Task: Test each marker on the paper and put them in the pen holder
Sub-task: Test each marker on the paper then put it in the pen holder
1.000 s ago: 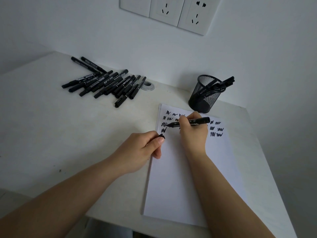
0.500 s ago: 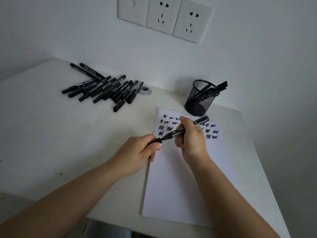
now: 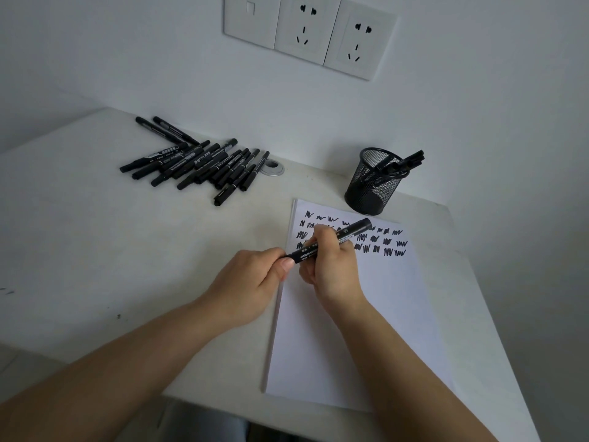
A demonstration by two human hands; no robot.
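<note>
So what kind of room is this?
Probably a desk corner in a home or office: a white table against a wall with power sockets, a mesh pen holder and paper covered in marker scribbles.

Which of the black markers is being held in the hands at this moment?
The marker above the paper, gripped by the right hand, its end in the left hand. The others lie piled or stand in the holder.

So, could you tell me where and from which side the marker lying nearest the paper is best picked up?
Pinch that marker across the middle of its barrel, coming from above. It lies flat on the table, its near end sticking out of the pile, so the lower half is free of neighbours.
</note>
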